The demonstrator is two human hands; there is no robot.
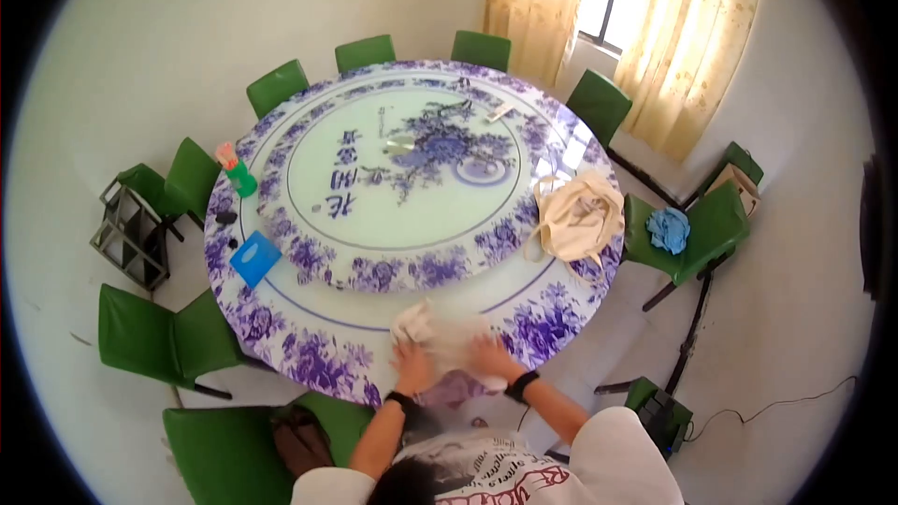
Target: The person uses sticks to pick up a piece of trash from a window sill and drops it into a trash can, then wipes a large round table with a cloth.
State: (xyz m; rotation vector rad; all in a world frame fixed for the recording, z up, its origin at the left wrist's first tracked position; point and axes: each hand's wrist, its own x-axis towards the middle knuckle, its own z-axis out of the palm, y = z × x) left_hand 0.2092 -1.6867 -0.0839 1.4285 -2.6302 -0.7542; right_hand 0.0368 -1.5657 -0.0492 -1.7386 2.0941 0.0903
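Observation:
At the near edge of the round patterned table, both hands are at a pale, whitish cloth-like item that is blurred by motion. My left hand touches its left part, with the fingers pointing away from me. On the right side of the same item is my right hand, its fingers smeared. A black band circles each wrist. What lies between the hands is too blurred to make out.
A beige cloth bag lies at the table's right. Along the left stand a green container, a blue flat item and small dark objects. Green chairs surround the table; one holds a blue cloth.

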